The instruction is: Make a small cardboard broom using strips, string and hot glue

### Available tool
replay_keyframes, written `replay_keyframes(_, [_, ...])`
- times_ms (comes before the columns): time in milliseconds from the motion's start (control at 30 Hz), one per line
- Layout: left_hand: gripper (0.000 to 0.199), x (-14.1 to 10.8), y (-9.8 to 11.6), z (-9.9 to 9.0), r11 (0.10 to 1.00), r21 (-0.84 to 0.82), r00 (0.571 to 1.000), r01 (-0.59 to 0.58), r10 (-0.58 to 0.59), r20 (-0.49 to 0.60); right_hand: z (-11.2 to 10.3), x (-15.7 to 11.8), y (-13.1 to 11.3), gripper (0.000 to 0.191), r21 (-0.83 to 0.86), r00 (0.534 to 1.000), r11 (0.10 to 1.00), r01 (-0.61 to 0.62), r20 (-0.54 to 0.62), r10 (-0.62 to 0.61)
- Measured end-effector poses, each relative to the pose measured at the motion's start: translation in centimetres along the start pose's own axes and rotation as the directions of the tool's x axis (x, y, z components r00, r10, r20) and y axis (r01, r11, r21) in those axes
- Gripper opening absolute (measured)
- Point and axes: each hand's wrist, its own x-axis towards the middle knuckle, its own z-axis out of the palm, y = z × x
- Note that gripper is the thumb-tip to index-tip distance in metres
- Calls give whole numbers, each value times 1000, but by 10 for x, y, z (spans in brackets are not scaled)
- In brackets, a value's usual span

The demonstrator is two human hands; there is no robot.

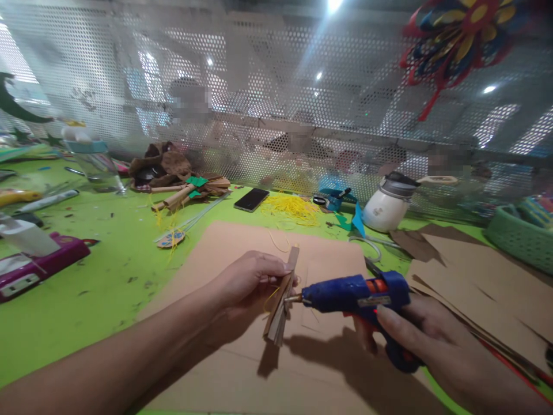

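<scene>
My left hand (263,274) pinches a narrow bundle of folded brown paper strips (280,311), held tilted above a large sheet of brown paper (242,242). Thin yellow strands stick out beside the bundle. In my right hand (432,340) is a blue glue gun (341,294) with orange parts, its fingers wrapped round the handle. The metal nozzle points left and meets the side of the bundle, or comes very close to it. Both throw a shadow on the sheet below.
Behind the sheet lie a phone (252,199), a heap of yellow shreds (289,208) and a white jar (386,204). A bundle of rolled brown paper (185,195) is at back left, a purple power strip (47,262) at left. Brown paper pieces (484,288) and a green basket (518,239) occupy the right.
</scene>
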Motion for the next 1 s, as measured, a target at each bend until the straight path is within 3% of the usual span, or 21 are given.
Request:
replay_keyframes(233, [15,1,-2,0,999,16,998,-42,42,46,4,3,-3,48,-55,999,998,-35,-41,32])
replay_keyframes(433, [14,1,0,-3,999,47,1000,0,0,-1,3,2,-3,46,5,999,1000,-23,47,23])
replay_keyframes(833, [11,2,2,-5,1000,17,999,8,-9,31,6,1,0,44,125,989,992,-14,147,-5])
replay_keyframes(1000, [13,2,1,-4,999,38,1000,11,-12,26,2,2,1,45,120,997,993,-2,82,-8])
